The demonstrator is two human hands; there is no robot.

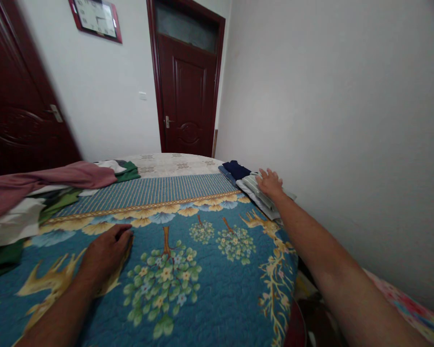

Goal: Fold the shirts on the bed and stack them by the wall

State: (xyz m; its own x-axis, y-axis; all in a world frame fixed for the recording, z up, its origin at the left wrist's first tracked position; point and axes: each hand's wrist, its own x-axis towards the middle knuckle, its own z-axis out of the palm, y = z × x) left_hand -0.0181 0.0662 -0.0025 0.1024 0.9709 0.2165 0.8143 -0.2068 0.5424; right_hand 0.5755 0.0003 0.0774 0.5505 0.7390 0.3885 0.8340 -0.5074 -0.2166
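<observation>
My right hand (270, 183) reaches to the far right edge of the table. Its fingers are spread on a folded pale grey-green garment (262, 193), at the top of a small pile. Just behind it are a folded navy garment (236, 169) and a blue one (227, 174). My left hand (106, 248) rests on the blue patterned quilted cover (210, 284), with its fingers loosely bent and a gap beside the thumb. No object shows in it. The undersides of its fingers are hidden.
A loose heap of clothes lies at the left: a pink garment (65, 179), a white one (16, 221) and green ones (61, 202). A pale patterned tablecloth (166, 164) shows at the far end. A wall (329, 120) stands close on the right.
</observation>
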